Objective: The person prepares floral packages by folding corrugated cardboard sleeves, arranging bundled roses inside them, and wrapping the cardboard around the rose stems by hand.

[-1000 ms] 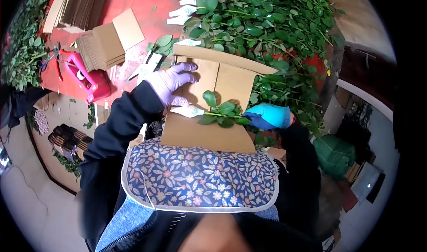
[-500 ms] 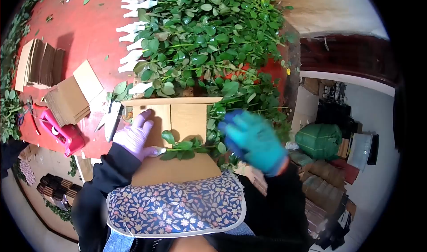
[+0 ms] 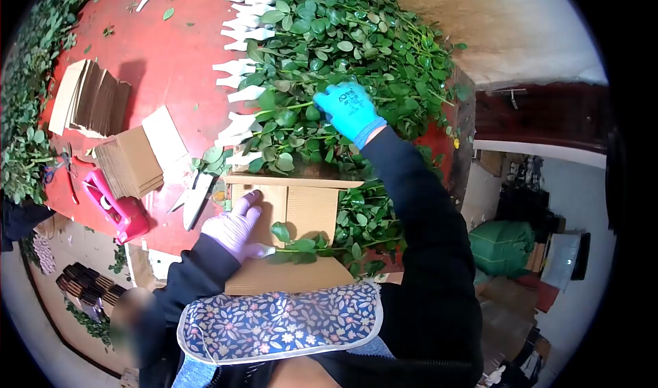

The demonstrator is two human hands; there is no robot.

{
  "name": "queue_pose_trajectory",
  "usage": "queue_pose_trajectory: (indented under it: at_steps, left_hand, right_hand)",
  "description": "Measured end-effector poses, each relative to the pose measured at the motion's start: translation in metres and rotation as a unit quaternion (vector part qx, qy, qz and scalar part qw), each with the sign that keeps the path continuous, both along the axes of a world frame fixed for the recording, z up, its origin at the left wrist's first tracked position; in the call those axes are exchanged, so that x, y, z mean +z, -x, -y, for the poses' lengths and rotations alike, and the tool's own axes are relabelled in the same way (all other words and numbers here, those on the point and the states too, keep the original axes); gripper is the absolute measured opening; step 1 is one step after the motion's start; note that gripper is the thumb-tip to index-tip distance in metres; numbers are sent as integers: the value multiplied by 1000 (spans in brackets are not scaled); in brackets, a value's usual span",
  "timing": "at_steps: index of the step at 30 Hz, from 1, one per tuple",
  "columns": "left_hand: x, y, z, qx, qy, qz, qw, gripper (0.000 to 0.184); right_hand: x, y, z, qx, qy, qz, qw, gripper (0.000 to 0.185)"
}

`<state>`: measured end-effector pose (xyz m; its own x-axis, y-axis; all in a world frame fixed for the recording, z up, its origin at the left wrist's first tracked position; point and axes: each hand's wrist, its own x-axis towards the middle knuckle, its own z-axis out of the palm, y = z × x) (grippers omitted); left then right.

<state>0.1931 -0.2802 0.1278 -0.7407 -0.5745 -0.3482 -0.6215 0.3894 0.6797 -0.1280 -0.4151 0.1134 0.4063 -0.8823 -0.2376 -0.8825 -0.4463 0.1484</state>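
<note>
My left hand (image 3: 235, 232), in a lilac glove, lies on a folded cardboard sheet (image 3: 312, 213) with its fingers stretched apart. By its thumb is the white-sleeved tip (image 3: 262, 251) of a leafy stem (image 3: 301, 245) lying across the cardboard. My right hand (image 3: 348, 110), in a blue-green glove, reaches over the pile of leafy stems (image 3: 384, 42). Its fingers are closed round a green stem (image 3: 299, 106) in that pile. White sleeves (image 3: 240, 126) cover the stem ends along the pile's left side, hiding what is inside.
On the red table (image 3: 185, 52) stand stacked cardboard pieces (image 3: 92, 100) and a second cardboard stack (image 3: 130, 160). A pink tape dispenser (image 3: 116, 206), a stapler-like white and black tool (image 3: 199, 199) and red-handled cutters (image 3: 70, 176) lie left of my left hand. A green bundle (image 3: 502, 247) sits at right.
My right hand has moved up and away from beside the cardboard to the stem pile and closed on a stem. My left hand stays on the cardboard. The view has shifted slightly.
</note>
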Motion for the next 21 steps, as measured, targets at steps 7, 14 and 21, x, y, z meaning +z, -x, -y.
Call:
queue_pose_trajectory:
  at_steps: [7, 14, 21]
  left_hand:
    - [8, 1, 5, -13, -21, 33, 999, 73]
    - [6, 0, 2, 4, -33, 9, 999, 74]
    - [5, 1, 7, -23, -30, 39, 999, 76]
  right_hand:
    - [-36, 11, 34, -24, 20, -6, 999, 13]
    - [40, -3, -24, 45, 21, 104, 993, 15]
    - [-54, 0, -35, -17, -122, 168, 978, 15]
